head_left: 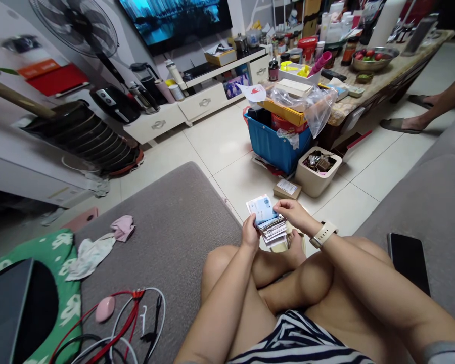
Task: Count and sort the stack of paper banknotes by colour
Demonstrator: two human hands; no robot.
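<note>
I sit cross-legged on a grey sofa, holding a stack of cards and paper slips (267, 222) above my knees. My left hand (250, 233) grips the stack's left edge, fingers closed around it. My right hand (292, 212), with a pale watch on its wrist, pinches the top right of the stack, where a light blue card lies uppermost.
A black phone (408, 260) lies on the sofa at right. On the tiled floor stand a blue bin (275, 146), a beige box (318, 172) and a small carton (287, 188). Cables (132, 318) and a pink mouse (105, 308) lie at left. Another person's sandalled feet (402, 124) stand by the cluttered table.
</note>
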